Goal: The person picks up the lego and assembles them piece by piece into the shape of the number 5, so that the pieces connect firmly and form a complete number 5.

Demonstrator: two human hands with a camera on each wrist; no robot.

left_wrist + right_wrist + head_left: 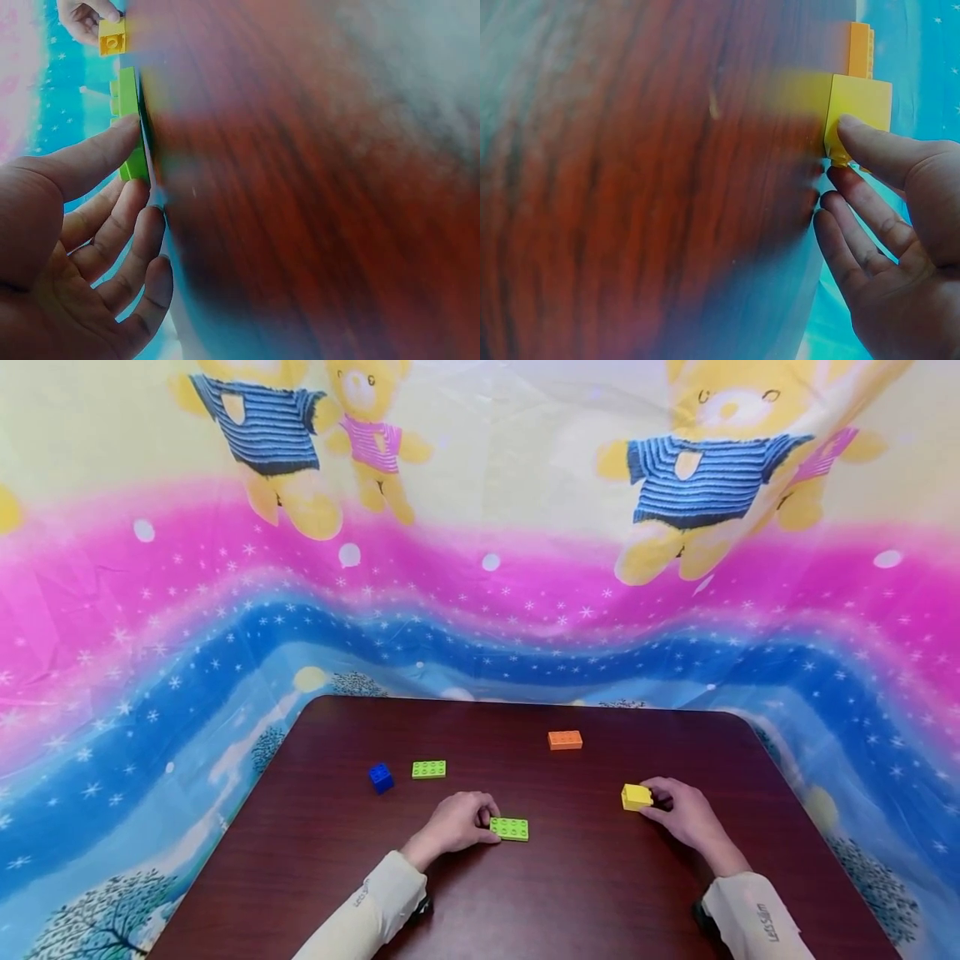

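Observation:
My left hand (459,823) pinches the left end of a flat lime-green toy building brick (510,829), studs up, near the middle of the table. In the left wrist view the thumb lies along the side of this brick (129,150). Farther right, my right hand (686,810) holds a yellow brick (636,797) between thumb and fingers. That brick is on its side: its hollow underside (112,43) faces left in the left wrist view, and its studs point toward the right hand's fingers. The right thumb presses on its near face (862,105).
A second lime-green brick (429,769) lies farther back on the left, beside a blue brick (381,778). At the back, right of centre, sits an orange brick (565,740). The dark wooden table (540,902) ends at a printed bear curtain (480,610).

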